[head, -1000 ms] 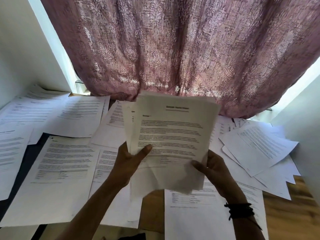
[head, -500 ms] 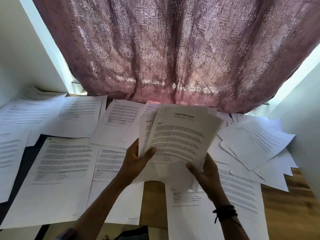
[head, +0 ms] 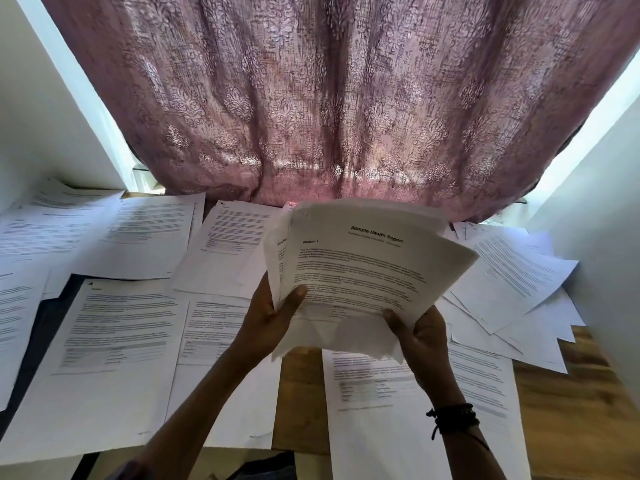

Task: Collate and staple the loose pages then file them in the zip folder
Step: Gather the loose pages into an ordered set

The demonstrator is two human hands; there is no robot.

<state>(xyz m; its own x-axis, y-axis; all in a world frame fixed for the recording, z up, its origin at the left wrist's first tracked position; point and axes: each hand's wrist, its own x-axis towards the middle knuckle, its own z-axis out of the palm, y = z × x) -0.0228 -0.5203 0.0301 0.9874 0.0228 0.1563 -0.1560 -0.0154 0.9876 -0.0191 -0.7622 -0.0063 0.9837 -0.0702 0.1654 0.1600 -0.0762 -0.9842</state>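
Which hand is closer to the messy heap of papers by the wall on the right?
Right. The right hand grips the held stack just beside the heap; the left hand grips its other edge, farther away.

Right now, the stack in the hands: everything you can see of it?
The stack is a sheaf of white printed paper sheets, edges uneven, fanned at the left; no staple shows. The top sheet reads "Sample Health Report" and "Section 1" above blurred paragraphs. It is held above the strewn pages, tilted up, its top curling back. The left hand grips its lower left, thumb on front; the right hand grips the lower right.
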